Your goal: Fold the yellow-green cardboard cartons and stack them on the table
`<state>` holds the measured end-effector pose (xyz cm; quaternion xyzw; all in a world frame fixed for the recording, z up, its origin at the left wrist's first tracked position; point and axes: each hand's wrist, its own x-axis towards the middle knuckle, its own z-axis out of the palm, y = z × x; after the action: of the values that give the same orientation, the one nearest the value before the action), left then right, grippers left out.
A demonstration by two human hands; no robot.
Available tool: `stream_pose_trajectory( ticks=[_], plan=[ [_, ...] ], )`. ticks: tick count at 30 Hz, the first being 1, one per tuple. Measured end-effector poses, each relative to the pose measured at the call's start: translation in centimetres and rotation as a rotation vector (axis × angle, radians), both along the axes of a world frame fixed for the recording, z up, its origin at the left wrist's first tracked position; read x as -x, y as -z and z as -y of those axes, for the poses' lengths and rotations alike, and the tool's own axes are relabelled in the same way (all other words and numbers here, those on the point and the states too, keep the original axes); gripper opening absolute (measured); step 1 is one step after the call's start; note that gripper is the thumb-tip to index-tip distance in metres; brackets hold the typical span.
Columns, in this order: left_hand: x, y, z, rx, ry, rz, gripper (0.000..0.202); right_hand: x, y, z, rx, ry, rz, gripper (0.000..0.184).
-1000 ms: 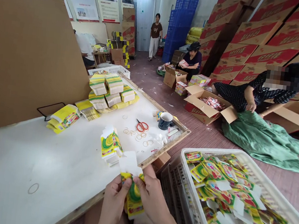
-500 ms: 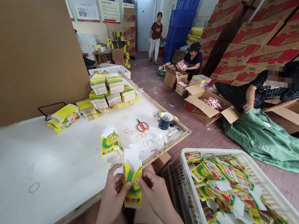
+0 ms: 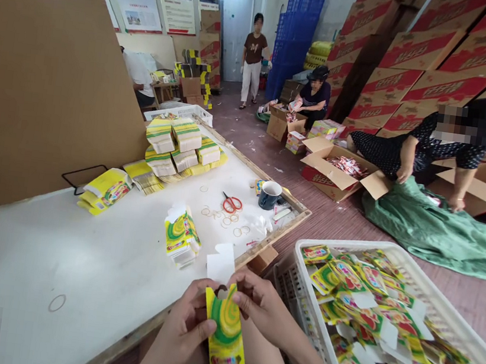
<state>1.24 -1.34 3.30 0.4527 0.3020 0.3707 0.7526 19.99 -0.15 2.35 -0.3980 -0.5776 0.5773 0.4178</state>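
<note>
Above my lap I hold a small yellow-and-green printed carton [image 3: 226, 329], its white flap standing up at the far end and its mouth partly spread. My left hand [image 3: 191, 324] grips the carton's left side, thumb on the printed face. My right hand [image 3: 261, 301] pinches its upper right edge near the mouth. On the white table just beyond lies a stack of flat cartons [image 3: 182, 236] of the same print. To my right, a white plastic crate [image 3: 298, 267] is heaped with similar cartons [image 3: 366, 300].
Scissors [image 3: 231, 204], rubber bands [image 3: 224, 218] and a dark mug [image 3: 270, 196] lie near the table's right corner. Bundled cartons [image 3: 176, 146] are piled farther back beside a large cardboard sheet [image 3: 54, 85]. A co-worker [image 3: 446, 137] handles a green sack [image 3: 429, 230]; other people are behind.
My hands have drawn the carton closer to my body, and its mouth now shows partly spread. The co-worker at right has lowered an arm onto the green sack.
</note>
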Motion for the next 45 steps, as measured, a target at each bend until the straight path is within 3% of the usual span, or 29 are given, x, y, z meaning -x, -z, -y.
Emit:
stream_pose_trajectory(
  ticks=[5,10,14,16,21,24,28,33,38,40,42,45],
  plan=[
    [-0.1,0.5,0.3,-0.011,0.007,-0.028,0.034,0.0,-0.3,-0.2,-0.172,0.095,0.202,0.03],
    [-0.2,0.9,0.4,0.005,-0.112,-0.034,0.083,0.4,-0.1,-0.4,-0.21,0.203,0.132,0.024],
    [0.0,1.2,0.0,-0.058,-0.091,-0.102,0.053,-0.2,-0.6,-0.4,-0.292,0.18,0.196,0.027],
    [0.1,1.4,-0.2,-0.039,-0.105,-0.117,0.045,-0.5,-1.1,-0.2,-0.26,0.127,0.202,0.028],
    [-0.2,1.8,-0.2,-0.071,-0.152,-0.186,0.048,0.0,-1.4,0.1,-0.042,0.096,0.269,0.03],
    [-0.3,1.8,-0.1,-0.094,-0.143,-0.179,0.049,0.8,-1.0,0.1,-0.033,0.18,0.369,0.028],
    [-0.3,1.2,-0.2,0.007,-0.153,-0.101,0.051,1.1,-0.6,0.1,-0.052,0.229,0.453,0.027],
    [-0.4,0.8,-0.5,0.054,-0.147,-0.063,0.052,0.6,-0.2,0.2,-0.149,0.23,0.351,0.018],
    [-1.4,0.8,-0.3,-0.081,-0.2,-0.185,0.032,1.5,0.4,0.6,-0.09,0.293,0.122,0.016],
    [-1.6,0.9,-0.3,-0.126,-0.216,-0.247,0.029,0.9,0.1,0.7,-0.127,0.311,0.15,0.017],
    [-1.2,1.2,-1.2,-0.224,-0.292,-0.375,0.031,-1.3,-0.7,0.7,-0.226,0.42,0.313,0.019],
    [1.1,2.5,-4.1,-0.431,-0.627,-0.796,0.044,-6.4,-1.9,0.8,-0.411,0.832,0.753,0.023]
  ],
)
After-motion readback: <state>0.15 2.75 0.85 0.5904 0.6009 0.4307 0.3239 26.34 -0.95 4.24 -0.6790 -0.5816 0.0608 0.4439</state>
